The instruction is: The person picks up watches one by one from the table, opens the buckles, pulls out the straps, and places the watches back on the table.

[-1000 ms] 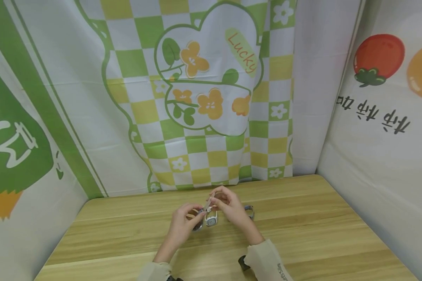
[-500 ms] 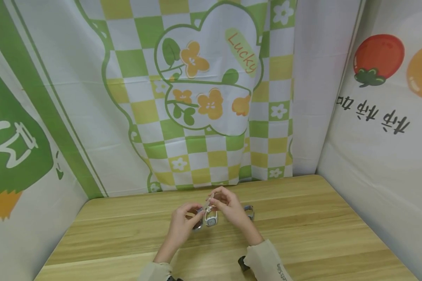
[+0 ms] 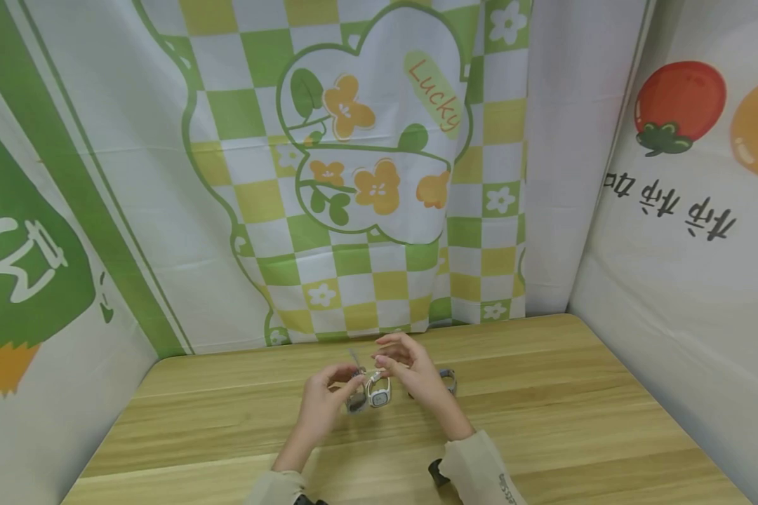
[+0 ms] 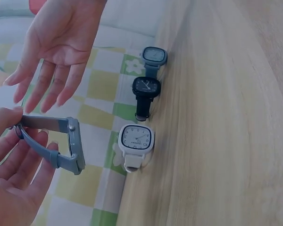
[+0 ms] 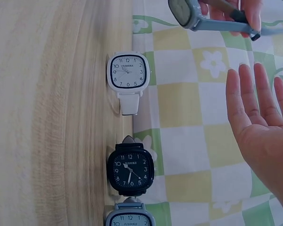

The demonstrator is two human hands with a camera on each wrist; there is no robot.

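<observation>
A blue-grey wristwatch (image 4: 76,146) hangs above the table from my left hand (image 3: 321,400), which pinches its strap between thumb and fingers. In the right wrist view the strap's thin end sticks out past the buckle, blurred. My right hand (image 3: 418,377) hovers just to the right, apart from the watch, its fingers spread loosely and holding nothing. Below the hands a white wristwatch (image 5: 128,71) lies on the table, nearest to the held one. Beyond it are a black wristwatch (image 5: 130,169) and a second blue-grey wristwatch (image 4: 154,55), mostly hidden by my right hand in the head view.
The three watches stand in a row on the wooden table (image 3: 543,407), towards its back edge. A checked green and yellow cloth (image 3: 354,280) hangs behind it. White printed curtains (image 3: 682,294) enclose both sides.
My right hand has let go of the strap that both hands were holding. The strap's free end has swung up and left, while my left hand and the watch shifted slightly left.
</observation>
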